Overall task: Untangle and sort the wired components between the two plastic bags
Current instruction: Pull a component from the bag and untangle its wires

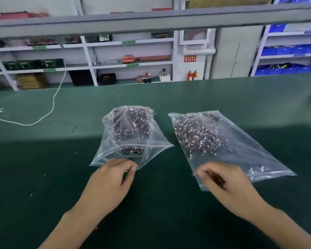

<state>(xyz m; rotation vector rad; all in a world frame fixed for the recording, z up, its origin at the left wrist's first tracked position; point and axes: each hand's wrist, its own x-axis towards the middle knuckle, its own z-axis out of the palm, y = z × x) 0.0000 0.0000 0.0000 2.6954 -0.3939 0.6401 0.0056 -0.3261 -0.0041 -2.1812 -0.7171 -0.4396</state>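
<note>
Two clear plastic bags lie on the green table mat (43,159), both holding dark wired components with small white connectors. The left bag (151,141) is bunched, with its mouth toward me and a small clump of components (132,150) near the opening. My left hand (109,178) pinches this bag's near edge with curled fingers. The right bag (250,151) lies flatter, its tangled heap (197,133) at the far end. My right hand (228,184) is at this bag's near left corner, fingers curled round a small dark bunch of wired components (218,179).
A white cable (50,112) snakes across the mat at the far left. Beyond the table's far edge stand white shelves (90,65) with boards and boxes, and blue bins (285,51) at the right. A grey rail (151,20) crosses overhead.
</note>
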